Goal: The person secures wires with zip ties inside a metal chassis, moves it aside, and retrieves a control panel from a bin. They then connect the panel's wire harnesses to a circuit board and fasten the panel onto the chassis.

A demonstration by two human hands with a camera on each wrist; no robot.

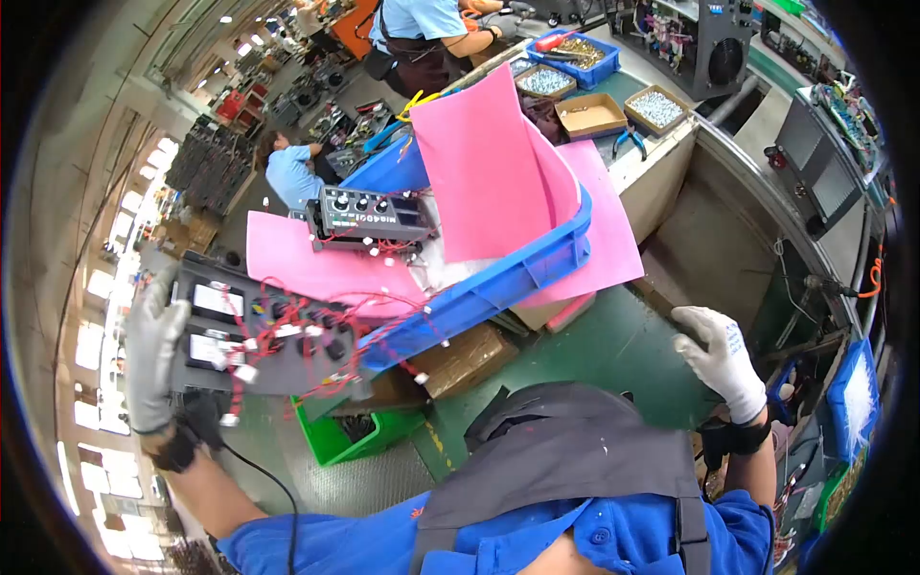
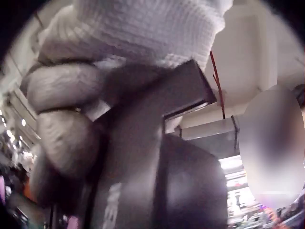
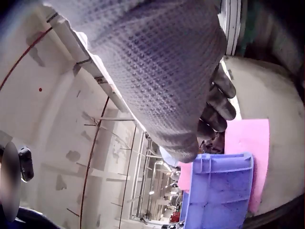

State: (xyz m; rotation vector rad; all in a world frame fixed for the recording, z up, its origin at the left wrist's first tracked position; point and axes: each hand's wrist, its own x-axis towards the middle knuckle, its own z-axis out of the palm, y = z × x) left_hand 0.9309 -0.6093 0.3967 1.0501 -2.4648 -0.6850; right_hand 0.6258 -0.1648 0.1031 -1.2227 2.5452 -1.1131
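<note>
My gloved left hand grips the left edge of a dark grey metal panel. In the left wrist view the fingers curl round the panel's dark bent edge. Red wires with white connectors spread over the panel, beside two modules with white labels. The gloved right hand is raised at the right, fingers loosely bent, holding nothing. A blue crate stands between the hands. At its left end, a dark unit with knobs rests near a pink foam sheet.
More pink sheets stand in and beside the crate. A green bin and a cardboard box sit below. Trays of small metal parts and blue-handled pliers lie on the bench behind. Two people in light blue shirts are farther off.
</note>
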